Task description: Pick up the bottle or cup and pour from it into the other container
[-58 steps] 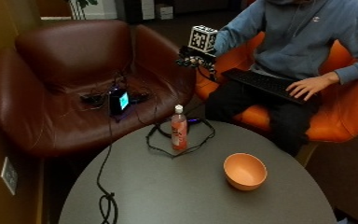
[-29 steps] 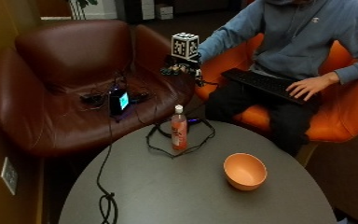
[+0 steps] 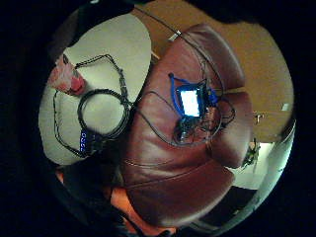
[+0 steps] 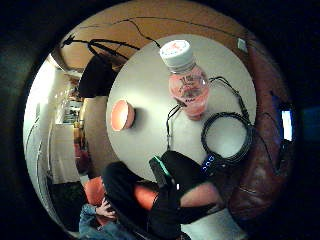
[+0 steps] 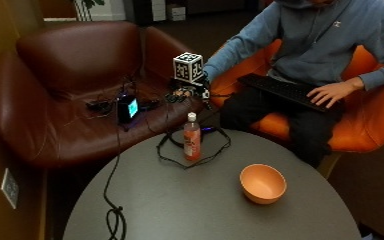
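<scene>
hand [image 5: 191, 93]: in the air over the sofa [image 5: 65, 100] edge, behind the table [image 5: 179, 210], holds nothing; fingers too small to tell | bottle [image 5: 192, 143]: upright on table, inside a cable loop [image 5: 195, 150] | bowl [image 5: 263, 183]: on table, apart from bottle

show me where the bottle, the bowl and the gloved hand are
bottle [image 5: 192, 143], outside view, on the pink body below the neck
bowl [image 5: 263, 183], outside view, on the orange inner wall
gloved right hand [image 5: 191, 93], outside view, on the glove, above the brown chair's seat
</scene>
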